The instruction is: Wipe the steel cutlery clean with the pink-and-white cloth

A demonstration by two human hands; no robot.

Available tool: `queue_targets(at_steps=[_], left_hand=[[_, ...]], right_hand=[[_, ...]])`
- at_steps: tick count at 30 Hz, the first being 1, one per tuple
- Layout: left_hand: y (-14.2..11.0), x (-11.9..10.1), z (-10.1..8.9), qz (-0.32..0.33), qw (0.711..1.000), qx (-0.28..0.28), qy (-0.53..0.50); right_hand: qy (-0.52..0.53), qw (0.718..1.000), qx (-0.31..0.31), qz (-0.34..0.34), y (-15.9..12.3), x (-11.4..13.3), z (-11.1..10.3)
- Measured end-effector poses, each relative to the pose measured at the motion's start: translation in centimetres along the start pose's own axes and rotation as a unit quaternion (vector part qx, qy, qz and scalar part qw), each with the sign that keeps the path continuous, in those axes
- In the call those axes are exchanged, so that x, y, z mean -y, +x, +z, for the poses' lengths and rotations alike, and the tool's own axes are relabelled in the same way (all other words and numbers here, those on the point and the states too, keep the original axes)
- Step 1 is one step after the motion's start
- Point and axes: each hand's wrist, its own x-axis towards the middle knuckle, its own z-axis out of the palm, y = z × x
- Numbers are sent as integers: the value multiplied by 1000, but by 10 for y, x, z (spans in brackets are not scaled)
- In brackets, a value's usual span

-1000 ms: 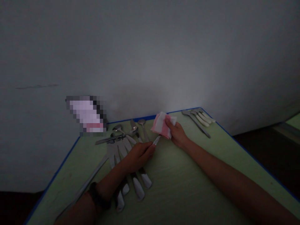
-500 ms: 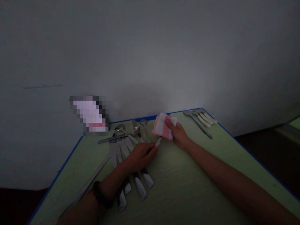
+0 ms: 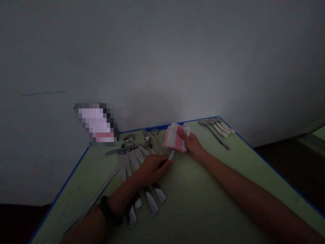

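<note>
My right hand (image 3: pixel 195 145) grips a folded pink-and-white striped cloth (image 3: pixel 173 138) with the thumb on top. The cloth is wrapped around the far end of a piece of metal cutlery (image 3: pixel 172 155), so its kind is hidden. Fingers closed, my left hand (image 3: pixel 154 167) holds the near part of that piece. Under and beside my left forearm several table knives (image 3: pixel 151 202) lie fanned out, handles toward me. Just beyond them are a spoon (image 3: pixel 155 133) and other cutlery, partly overlapping.
At the far right lie several white-handled pieces of cutlery (image 3: pixel 223 128) and a long all-metal one (image 3: pixel 218 139). A blurred-out phone-like object (image 3: pixel 96 123) leans on the wall at the back left. A long thin metal strip (image 3: pixel 101 189) runs along the left of the green table (image 3: pixel 203 206).
Both hands keep their hold. The cloth has shifted very slightly to the left over the cutlery; otherwise the scene stays the same.
</note>
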Motion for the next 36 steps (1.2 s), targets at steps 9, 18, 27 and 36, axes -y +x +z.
queue_targets(at_steps=[9,18,27,36], left_hand=[[0,4,2,3,1000,5,21],[0,3,2,12,1000,-4,19],[-1,2,1,5,1000,0,15],[0,1,1,-9,1000,-10,-22]], right_hand=[[-26,1000,6,-6,0,-1,-1],[-61,998,10,-6,0,0,-2],[-5,1000,1,15,0,1,1],[112,990,-72,49,2,9,7]])
